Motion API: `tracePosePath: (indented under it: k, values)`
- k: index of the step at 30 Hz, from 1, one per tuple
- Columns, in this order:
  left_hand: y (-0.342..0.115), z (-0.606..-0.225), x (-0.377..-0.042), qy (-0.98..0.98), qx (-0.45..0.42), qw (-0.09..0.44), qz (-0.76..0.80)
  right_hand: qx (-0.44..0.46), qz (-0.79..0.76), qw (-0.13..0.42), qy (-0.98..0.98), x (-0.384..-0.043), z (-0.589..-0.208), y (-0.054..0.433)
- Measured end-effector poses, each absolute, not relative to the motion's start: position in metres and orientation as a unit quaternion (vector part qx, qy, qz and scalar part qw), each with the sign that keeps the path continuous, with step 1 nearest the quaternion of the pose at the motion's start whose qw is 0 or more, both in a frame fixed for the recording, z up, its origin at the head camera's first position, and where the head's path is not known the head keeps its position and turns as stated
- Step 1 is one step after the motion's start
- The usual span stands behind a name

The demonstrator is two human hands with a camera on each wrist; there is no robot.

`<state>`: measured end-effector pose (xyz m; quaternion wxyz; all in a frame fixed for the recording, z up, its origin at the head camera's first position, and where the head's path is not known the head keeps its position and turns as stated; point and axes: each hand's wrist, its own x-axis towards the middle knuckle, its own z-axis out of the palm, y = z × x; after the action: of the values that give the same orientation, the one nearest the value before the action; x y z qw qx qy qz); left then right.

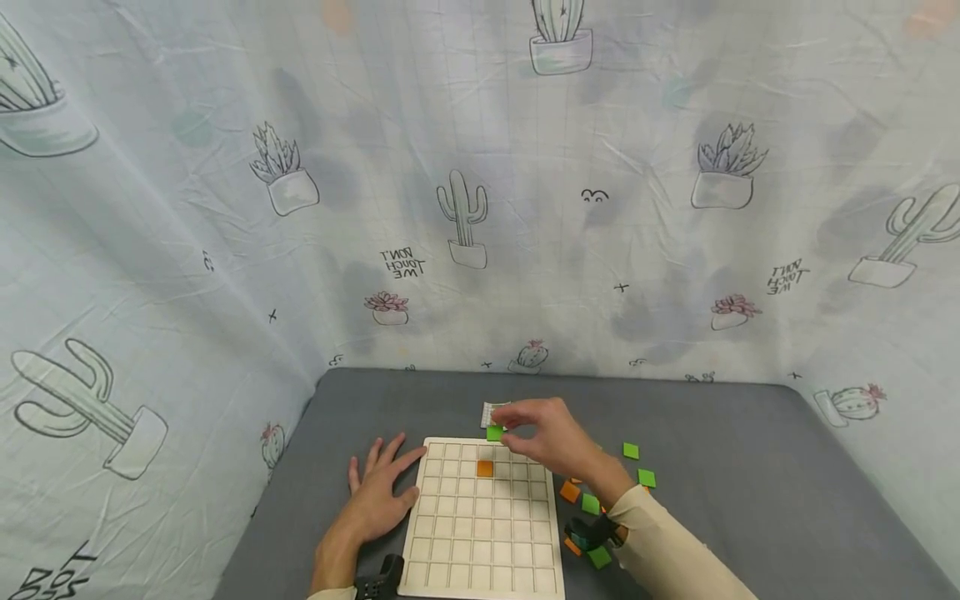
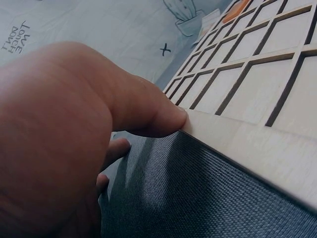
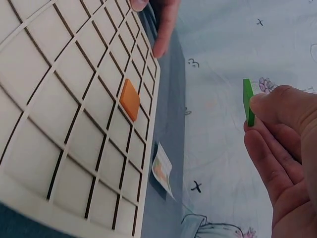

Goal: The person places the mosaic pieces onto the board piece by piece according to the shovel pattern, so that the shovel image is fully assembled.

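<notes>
A pale wooden grid board [image 1: 470,528] lies on the grey table, and one orange square tile [image 1: 485,468] sits in a cell of its second row from the far edge. Between thumb and fingers, my right hand [image 1: 551,435] pinches a green square tile [image 3: 248,102], held up over the board's far edge. My left hand [image 1: 377,493] rests spread at the board's left side. In the left wrist view its thumb [image 2: 163,116] touches the board's rim; the other fingers lie on the cloth beyond.
Loose green tiles [image 1: 631,451] and orange tiles [image 1: 570,491] lie scattered right of the board, partly under my right forearm. A small printed paper [image 3: 162,171] lies just past the board's far edge. A cactus-print curtain [image 1: 525,208] hangs behind the table.
</notes>
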<state>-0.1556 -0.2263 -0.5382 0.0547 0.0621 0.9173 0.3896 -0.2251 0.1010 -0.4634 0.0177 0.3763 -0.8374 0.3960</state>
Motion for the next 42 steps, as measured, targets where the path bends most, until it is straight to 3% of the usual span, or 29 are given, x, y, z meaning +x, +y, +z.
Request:
tracePosePath:
  k: [9,17,29,42]
  values:
    - [-0.228,-0.539,-0.156,0.916,0.065,0.050,0.392,0.376,0.395,-0.011,-0.838,-0.233,-0.472,0.076]
    - [-0.230,-0.553,-0.159,0.910,0.078,0.006,0.407,0.381,0.398,-0.021,-0.834,-0.238,-0.486,0.064]
    - [-0.226,-0.536,-0.157,0.918,0.060,0.048,0.389,0.352,0.402,-0.055,-0.843,-0.245,-0.508,0.057]
    - [-0.227,-0.537,-0.151,0.915,0.068,0.046,0.395,0.360,0.376,-0.049,-0.853,-0.243,-0.523,0.055]
